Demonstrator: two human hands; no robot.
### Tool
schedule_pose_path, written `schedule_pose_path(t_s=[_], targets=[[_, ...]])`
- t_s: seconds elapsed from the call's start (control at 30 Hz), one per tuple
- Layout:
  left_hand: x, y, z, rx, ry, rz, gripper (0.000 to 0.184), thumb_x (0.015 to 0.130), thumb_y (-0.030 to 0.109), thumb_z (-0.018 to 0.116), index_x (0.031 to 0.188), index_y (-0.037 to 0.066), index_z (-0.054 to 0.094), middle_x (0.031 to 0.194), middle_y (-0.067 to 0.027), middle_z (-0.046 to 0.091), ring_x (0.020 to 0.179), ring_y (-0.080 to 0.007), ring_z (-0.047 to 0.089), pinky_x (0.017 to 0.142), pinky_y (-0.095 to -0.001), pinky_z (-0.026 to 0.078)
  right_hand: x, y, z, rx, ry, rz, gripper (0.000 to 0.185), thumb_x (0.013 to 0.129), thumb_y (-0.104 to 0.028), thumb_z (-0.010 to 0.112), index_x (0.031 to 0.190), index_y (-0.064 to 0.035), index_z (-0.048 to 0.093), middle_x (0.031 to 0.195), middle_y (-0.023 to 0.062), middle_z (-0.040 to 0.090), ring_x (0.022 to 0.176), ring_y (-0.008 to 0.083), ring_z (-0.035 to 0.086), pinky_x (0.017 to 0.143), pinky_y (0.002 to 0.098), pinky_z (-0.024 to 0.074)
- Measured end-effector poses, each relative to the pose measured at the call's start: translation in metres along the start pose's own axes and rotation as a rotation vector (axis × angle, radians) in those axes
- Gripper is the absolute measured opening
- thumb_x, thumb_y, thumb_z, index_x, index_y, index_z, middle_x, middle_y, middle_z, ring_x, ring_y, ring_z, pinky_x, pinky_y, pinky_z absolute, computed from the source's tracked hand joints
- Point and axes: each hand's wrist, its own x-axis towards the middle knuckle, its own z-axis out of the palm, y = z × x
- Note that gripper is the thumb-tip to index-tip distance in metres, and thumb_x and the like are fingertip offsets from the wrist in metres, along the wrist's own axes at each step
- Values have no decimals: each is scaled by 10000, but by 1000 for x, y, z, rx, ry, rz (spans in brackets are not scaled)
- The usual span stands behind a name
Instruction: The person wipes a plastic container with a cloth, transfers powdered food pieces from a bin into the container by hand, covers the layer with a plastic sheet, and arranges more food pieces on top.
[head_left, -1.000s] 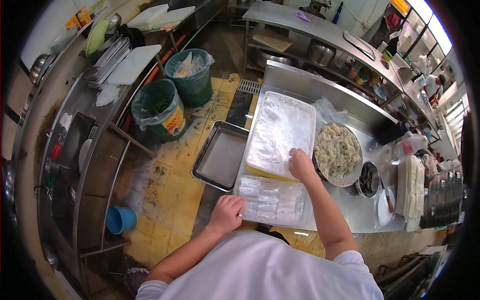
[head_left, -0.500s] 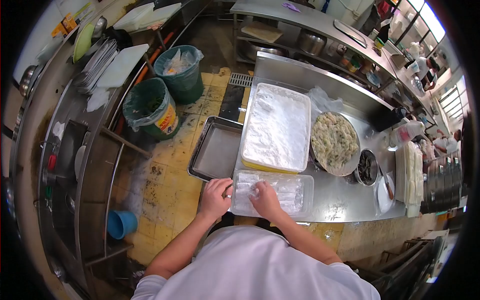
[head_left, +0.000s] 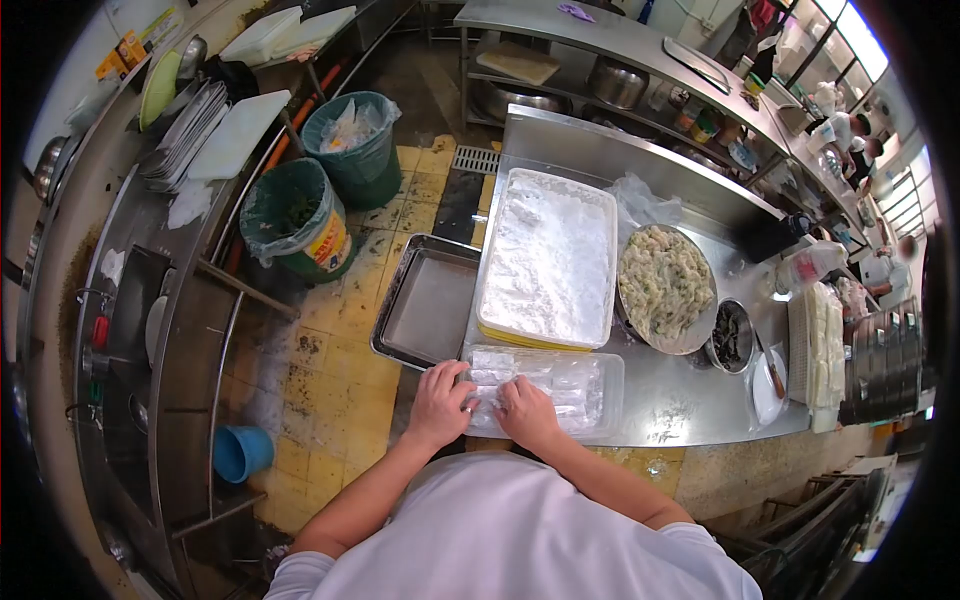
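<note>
A clear plastic container point(head_left: 612, 400) lies at the near edge of the steel table, holding rows of white, powder-dusted pieces point(head_left: 572, 372). My left hand point(head_left: 438, 405) is at its left end, fingers curled over the rim; what they hold is hidden. Inside, my right hand point(head_left: 527, 412) is closed, fingertips down on a white piece near the left end. The hands are a short gap apart, with white pieces between them. Just beyond stands a large white tub point(head_left: 548, 255) of white powder.
An oblong metal pan point(head_left: 432, 300) adjoins the table's left side. To the right are a bowl of pale chopped mixture point(head_left: 665, 280), a smaller bowl of dark pieces point(head_left: 733, 335) and a knife point(head_left: 773, 368) on a white plate. Lined bins point(head_left: 298, 222) stand on the floor; people work far right.
My left hand has shifted slightly right, over the container's end. My right hand has moved a little nearer to me and left, so the two are closer together.
</note>
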Motion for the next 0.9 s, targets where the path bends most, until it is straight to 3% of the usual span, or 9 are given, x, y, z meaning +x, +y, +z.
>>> schedule_pose_path(t_s=[0.33,0.4,0.47,0.6,0.77,0.87,0.9], targets=[[8,-1,-1,19,-22,6,312,693,149,852,964,91,710,1262,-113,614,1235,-349,546,1053,-501,413,14,2,-26,40,32,7,276,815,-193,785,1006,-45,649,953,149,621,865,336,677,746,424,565],[10,1,-1,23,-23,-6,311,704,145,837,979,91,703,1248,-113,613,1230,-337,557,1057,-501,410,41,11,-53,118,169,36,259,842,-192,769,1013,-38,650,991,171,636,889,354,680,768,434,560],[12,2,0,12,-25,-20,318,704,144,838,988,91,704,1249,-116,610,1229,-338,557,1057,-501,411,84,35,-72,316,185,249,242,867,-173,748,1032,-17,667,1071,198,658,913,394,678,815,456,558],[11,1,-1,-18,-38,-56,338,691,147,854,994,89,716,1271,-125,604,1235,-354,548,1048,-501,420,188,112,-73,103,309,171,319,907,-182,692,1162,2,635,1163,244,645,1047,431,646,911,491,528],[10,2,2,-39,-31,-83,350,692,141,855,1009,94,714,1289,-134,602,1233,-356,554,1044,-501,424,293,155,-37,-140,281,-24,335,908,-164,656,1191,13,621,1177,254,642,1125,429,625,956,504,521],[9,2,1,-36,-25,-87,367,694,132,855,1029,98,708,1295,-134,600,1232,-354,556,1041,-500,427,306,146,-38,-246,19,91,349,882,-155,677,1182,14,620,1230,257,638,1136,431,629,970,502,521],[9,1,2,-33,-25,-88,374,694,128,855,1036,99,705,1296,-133,600,1233,-353,556,1040,-499,428,304,143,-42,-179,25,148,352,862,-151,686,1169,12,627,1232,258,643,1132,425,635,969,494,522]])
